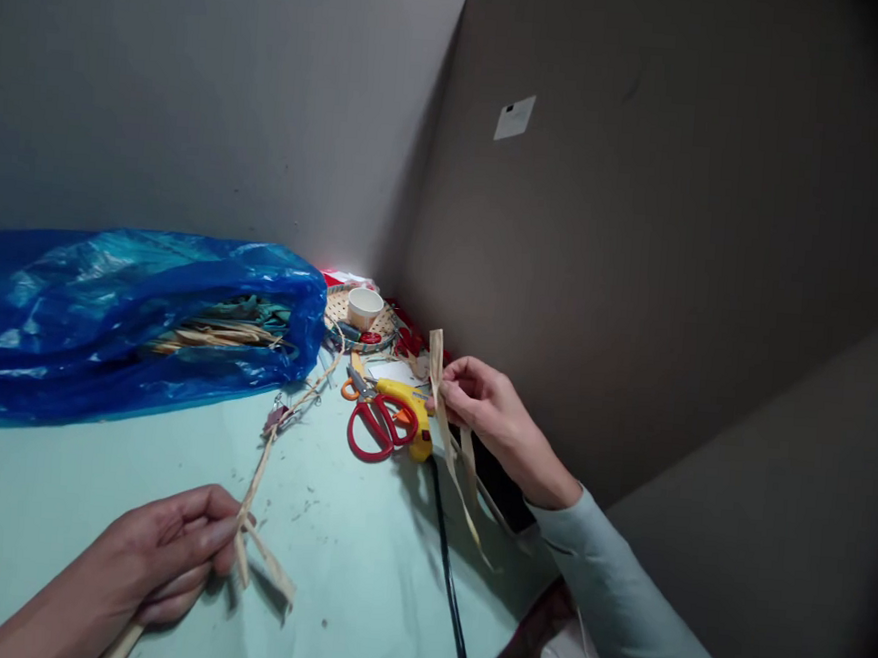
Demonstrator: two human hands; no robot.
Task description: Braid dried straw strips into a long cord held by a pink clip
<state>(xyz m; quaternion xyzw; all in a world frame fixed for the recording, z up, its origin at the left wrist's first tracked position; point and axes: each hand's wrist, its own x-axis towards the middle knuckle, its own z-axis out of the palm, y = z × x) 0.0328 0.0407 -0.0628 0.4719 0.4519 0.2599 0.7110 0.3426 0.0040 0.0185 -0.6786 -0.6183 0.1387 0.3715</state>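
Observation:
At the lower left, my left hand [179, 546] pinches a twisted cord of dried fibre [257, 474]. Two loose flat ends stick out past the fingertips, and the cord runs away from me to a small clip [276, 418] on the table. My right hand [489, 413] is raised at the right, its thumb and fingers closed on a flat strip of dried fibre [437, 354] whose tails hang below. Just left of that hand lie red-handled scissors [372, 435] and a yellow glue gun [423, 433], partly overlapping.
A blue plastic bag [109, 316] holding fibre strips [220, 334] lies at the left. Behind stands a white cup [366, 304] on a woven tray [339, 307]. A black cable [446, 550] crosses the pale green tabletop [347, 563]. A dark panel [641, 233] rises at the right.

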